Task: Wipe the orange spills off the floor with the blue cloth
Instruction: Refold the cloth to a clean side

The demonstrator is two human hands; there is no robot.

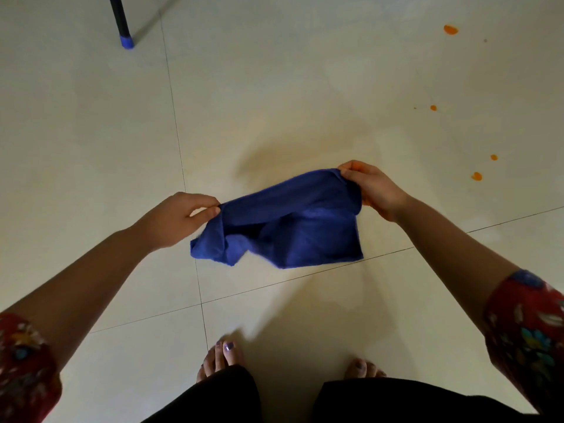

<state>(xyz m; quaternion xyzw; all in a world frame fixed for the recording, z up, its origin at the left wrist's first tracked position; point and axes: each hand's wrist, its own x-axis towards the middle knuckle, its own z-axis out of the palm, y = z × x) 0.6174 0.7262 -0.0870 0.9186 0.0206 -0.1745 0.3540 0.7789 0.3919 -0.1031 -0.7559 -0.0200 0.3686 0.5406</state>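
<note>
The fingers (210, 210) of the left hand (180, 218) are curled and pinch one top corner of the blue cloth (290, 227). The cloth hangs slack in the air above the floor (274, 87), over a crossing of tile joints (200, 300). The fingers (351, 170) of the right hand (372, 190) pinch the opposite corner in the same way. Further right, toward the right edge of the visible floor, four orange spills (476, 176) lie untouched, well apart from the cloth. I judge that the cloth is only being spread out and wiping is not yet begun. The next move calls for bringing the cloth right and down, onto the nearest spill.
</note>
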